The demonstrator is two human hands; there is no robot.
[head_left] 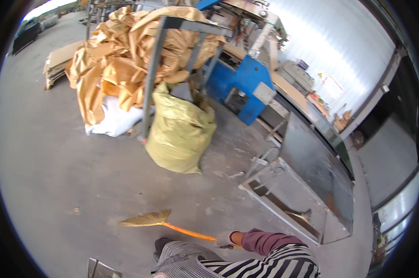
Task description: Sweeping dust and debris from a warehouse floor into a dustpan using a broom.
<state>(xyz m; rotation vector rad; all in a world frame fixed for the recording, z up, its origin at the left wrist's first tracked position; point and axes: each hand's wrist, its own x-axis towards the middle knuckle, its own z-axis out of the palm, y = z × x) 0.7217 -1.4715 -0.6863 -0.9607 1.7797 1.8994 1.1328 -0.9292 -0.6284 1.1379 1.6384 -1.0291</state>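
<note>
My right hand (pixel 225 239), in a pale work glove, is closed around the orange handle of a broom (pixel 188 231). The broom slants down to the left, and its tan bristle head (pixel 147 218) is at the concrete floor in front of my shoe. My left hand is out of the picture. At the lower left edge, part of a flat grey piece with a thin rod (pixel 102 269) shows; the rest is cut off, so I cannot tell its kind.
A full yellow-green woven sack (pixel 181 132) stands ahead beside a grey metal frame (pixel 154 78). Crumpled brown paper (pixel 112 60) is heaped behind it, with a white bag (pixel 114 118) below. A blue machine (pixel 250 85) and a low metal-topped bench (pixel 311 167) line the right.
</note>
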